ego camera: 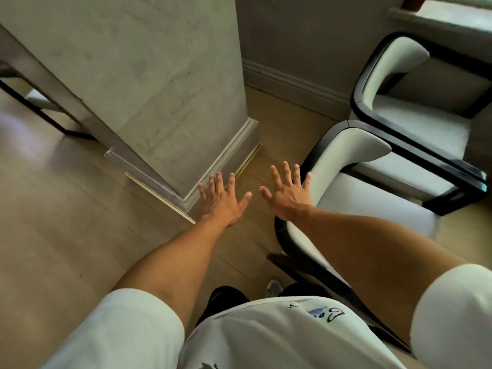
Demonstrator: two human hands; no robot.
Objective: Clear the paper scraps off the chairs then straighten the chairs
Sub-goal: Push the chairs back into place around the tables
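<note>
Closest to cam: white T-shirt [266, 336] w/ small print, short white sleeves on both arms, dark shoes just visible below the hem.

Both bare forearms stretch fwd over the light wood floor [66, 222]. Left hand [225, 199] is flat, palm down, fingers splayed wide, holding nothing; it hovers above floor near the base of a grey marble-look pillar [149, 89]. Right hand [288, 191] likewise spread wide, fingers straight, nothing in it. Its little-finger side overlaps the left armrest edge of the near chair [372, 203]; can't tell if it actually touches.

Near chair: white cushioned seat & arms, black frame, sits just right of the right hand and under the right forearm. Its seat lies to the right of both hands, not under either palm. Seat surface looks plain white where visible.

Far chair [426, 107], same style, stands directly behind the near one, close to it, by the wall w/ skirting board [292, 81]. Window sill top right. At far left, a table edge w/ thin dark legs.
</note>
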